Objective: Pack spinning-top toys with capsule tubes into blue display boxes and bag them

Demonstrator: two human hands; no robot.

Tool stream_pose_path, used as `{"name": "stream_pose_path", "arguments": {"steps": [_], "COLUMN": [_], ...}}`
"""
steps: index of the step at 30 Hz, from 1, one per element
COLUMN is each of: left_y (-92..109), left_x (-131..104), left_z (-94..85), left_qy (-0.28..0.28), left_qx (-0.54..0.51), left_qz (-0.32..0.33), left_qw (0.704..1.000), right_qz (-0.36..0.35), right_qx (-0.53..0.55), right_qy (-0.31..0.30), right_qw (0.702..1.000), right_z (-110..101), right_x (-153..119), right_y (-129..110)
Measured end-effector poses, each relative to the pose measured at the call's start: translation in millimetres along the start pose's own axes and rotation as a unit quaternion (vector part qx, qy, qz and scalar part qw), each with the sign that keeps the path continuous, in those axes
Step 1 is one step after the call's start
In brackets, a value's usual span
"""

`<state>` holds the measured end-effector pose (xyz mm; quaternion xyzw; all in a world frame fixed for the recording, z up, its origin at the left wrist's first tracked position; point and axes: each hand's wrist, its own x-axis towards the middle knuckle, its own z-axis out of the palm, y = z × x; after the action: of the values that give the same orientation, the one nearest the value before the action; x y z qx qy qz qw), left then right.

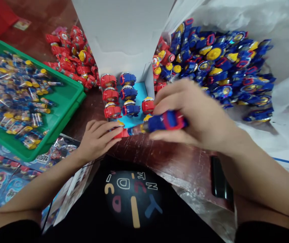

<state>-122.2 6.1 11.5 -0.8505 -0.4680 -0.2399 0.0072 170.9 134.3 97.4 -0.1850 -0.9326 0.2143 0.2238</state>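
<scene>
In my right hand (185, 114), slightly blurred, is a blue toy watch (163, 122) with a red buckle, held over the near edge of an open white box (124, 37). My left hand (100, 138) has its fingers closed on a red toy watch (121, 132) at the box's near left corner. Inside the box, on a light blue bottom (140, 92), red toy watches (110, 95) stand in the left column and blue ones (129, 92) beside them. Another red watch (147, 105) sits on the right, partly hidden by my right hand.
On the left, a green tray (70, 101) holds many small clear tubes with yellow ends. Red toy watches (75, 55) lie behind the box; a blue pile (217, 64) rests on white plastic at right. Printed packs (2, 179) are at lower left, a black object (221, 177) at right.
</scene>
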Motion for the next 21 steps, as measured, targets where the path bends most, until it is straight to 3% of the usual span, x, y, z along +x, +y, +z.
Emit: {"name": "stream_pose_path", "arguments": {"steps": [2, 5, 7, 12, 18, 21], "left_y": [0, 4, 6, 7, 8, 10], "left_x": [-13, -19, -19, -17, -15, -16], "left_z": [5.7, 9.2, 9.3, 8.5, 9.4, 9.0], "left_qy": [0.012, 0.022, 0.023, 0.031, 0.036, 0.049], "left_qx": [-0.017, -0.034, -0.035, -0.034, -0.057, -0.059], "left_qz": [-0.033, -0.066, -0.071, -0.069, -0.075, -0.084], "left_qw": [0.999, 0.997, 0.997, 0.997, 0.995, 0.993], "right_qz": [-0.039, -0.094, -0.099, -0.084, -0.059, -0.067], "right_qx": [-0.067, -0.172, -0.202, -0.223, -0.223, -0.217], "right_qy": [-0.069, -0.089, -0.114, -0.194, -0.146, -0.16], "right_qw": [0.995, 0.977, 0.968, 0.952, 0.962, 0.961], "right_z": [23, 64, 79, 70, 71, 75], "right_x": [0, 2, 4, 6, 7, 3], "right_y": [1, 0, -3, -9, -1, 1]}}
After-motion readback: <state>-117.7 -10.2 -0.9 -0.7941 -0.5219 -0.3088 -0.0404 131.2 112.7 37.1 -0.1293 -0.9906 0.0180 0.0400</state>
